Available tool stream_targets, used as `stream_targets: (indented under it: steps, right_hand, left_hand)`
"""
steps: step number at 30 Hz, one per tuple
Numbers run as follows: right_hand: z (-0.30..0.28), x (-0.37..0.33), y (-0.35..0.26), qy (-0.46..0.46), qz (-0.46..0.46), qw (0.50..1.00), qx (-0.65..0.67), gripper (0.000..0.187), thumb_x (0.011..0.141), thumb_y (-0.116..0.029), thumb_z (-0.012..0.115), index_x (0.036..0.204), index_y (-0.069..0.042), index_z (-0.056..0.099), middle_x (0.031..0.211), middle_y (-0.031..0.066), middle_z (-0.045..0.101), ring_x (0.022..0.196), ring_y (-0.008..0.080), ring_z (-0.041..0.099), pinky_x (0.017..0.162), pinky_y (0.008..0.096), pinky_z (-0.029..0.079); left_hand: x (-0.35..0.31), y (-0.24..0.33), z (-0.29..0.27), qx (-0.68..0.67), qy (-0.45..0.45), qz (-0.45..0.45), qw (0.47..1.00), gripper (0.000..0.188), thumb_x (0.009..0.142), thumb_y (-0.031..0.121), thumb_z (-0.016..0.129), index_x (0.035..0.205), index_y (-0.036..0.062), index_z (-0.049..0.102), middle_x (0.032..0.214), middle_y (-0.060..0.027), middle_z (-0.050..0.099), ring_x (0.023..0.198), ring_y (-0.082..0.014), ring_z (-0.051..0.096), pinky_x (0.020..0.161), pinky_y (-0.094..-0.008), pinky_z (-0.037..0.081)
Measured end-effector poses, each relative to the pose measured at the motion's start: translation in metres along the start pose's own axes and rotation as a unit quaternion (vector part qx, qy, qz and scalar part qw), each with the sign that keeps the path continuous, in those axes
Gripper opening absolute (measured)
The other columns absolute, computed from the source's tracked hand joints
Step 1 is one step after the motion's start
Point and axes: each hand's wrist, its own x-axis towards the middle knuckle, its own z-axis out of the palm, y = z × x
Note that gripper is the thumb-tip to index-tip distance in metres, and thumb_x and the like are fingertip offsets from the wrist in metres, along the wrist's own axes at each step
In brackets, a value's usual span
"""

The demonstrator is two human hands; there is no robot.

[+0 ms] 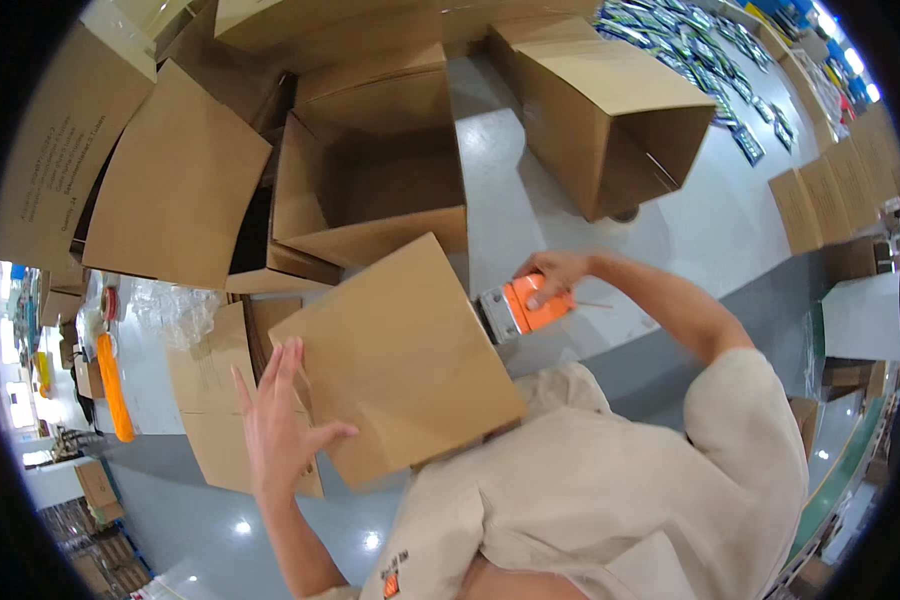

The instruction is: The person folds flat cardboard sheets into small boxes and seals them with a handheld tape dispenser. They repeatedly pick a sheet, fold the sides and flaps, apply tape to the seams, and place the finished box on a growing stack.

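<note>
A closed cardboard box (pixel 410 365) sits tilted in front of my body, one flat brown face toward me. My left hand (pixel 282 420) is at its left edge, fingers stretched out and spread, thumb over the face. On the opposite side, my right hand (pixel 555 275) is wrapped round an orange tape dispenser (pixel 532 303). The dispenser's grey metal end meets or nearly meets the box's right edge; any tape there cannot be made out.
Beyond the box stands an open carton (pixel 370 225); another open carton (pixel 610 110) lies on its side at the right. Many small packaged items (pixel 680 60) cover the far right tabletop. Flattened cardboard (pixel 215 395) and clear plastic wrap (pixel 175 310) are at the left.
</note>
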Motion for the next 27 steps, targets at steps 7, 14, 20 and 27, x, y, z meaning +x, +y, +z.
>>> stream_targets:
  steps: [7, 14, 20, 27]
  right_hand:
    - [0.006, -0.012, -0.072, 0.017, 0.051, 0.976, -0.213, 0.075, 0.076, -0.067, 0.073, 0.106, 0.001, 0.069, 0.092, 0.0112, 0.071, 0.075, 0.0238, 0.068, 0.055, 0.0376, 0.055]
    - [0.072, -0.037, -0.12, 0.234, 0.025, 0.788, -0.568, 0.05, 0.078, -0.053, 0.071, 0.082, -0.003, 0.074, 0.083, 0.0145, 0.073, 0.081, 0.032, 0.071, 0.069, 0.0418, 0.054]
    - [0.098, -0.033, -0.017, 0.332, 0.047, 0.767, -0.548, 0.048, 0.077, -0.052, 0.072, 0.096, -0.008, 0.072, 0.086, 0.009, 0.073, 0.074, 0.0281, 0.071, 0.064, 0.0433, 0.055]
    - [0.134, -0.099, -0.003, 0.276, 0.219, 0.732, -0.583, 0.048, 0.085, -0.023, 0.068, 0.124, 0.001, 0.055, 0.111, 0.0188, 0.066, 0.109, 0.0347, 0.062, 0.099, 0.0459, 0.045]
  left_hand:
    - [0.036, 0.072, -0.037, 0.135, 0.013, 0.105, 0.985, 0.083, 0.064, 0.04, 0.087, 0.134, 0.0064, 0.057, 0.127, -0.0105, 0.066, 0.123, -0.0287, 0.058, 0.119, -0.0565, 0.023]
    - [0.1, 0.154, 0.045, 0.134, -0.161, 0.379, 0.901, 0.059, 0.094, 0.054, 0.052, 0.074, 0.0024, 0.072, 0.079, -0.0138, 0.071, 0.094, -0.0286, 0.066, 0.096, -0.0376, 0.044]
    - [0.098, 0.163, 0.051, 0.173, -0.242, 0.352, 0.888, 0.062, 0.097, 0.051, 0.046, 0.067, 0.0045, 0.074, 0.068, -0.0145, 0.069, 0.084, -0.0314, 0.067, 0.098, -0.0438, 0.042]
    - [0.02, 0.087, 0.038, -0.045, 0.197, 0.122, 0.972, 0.08, 0.09, 0.045, 0.066, 0.149, 0.0, 0.037, 0.155, -0.0206, 0.035, 0.144, -0.0305, 0.036, 0.119, -0.0514, 0.02]
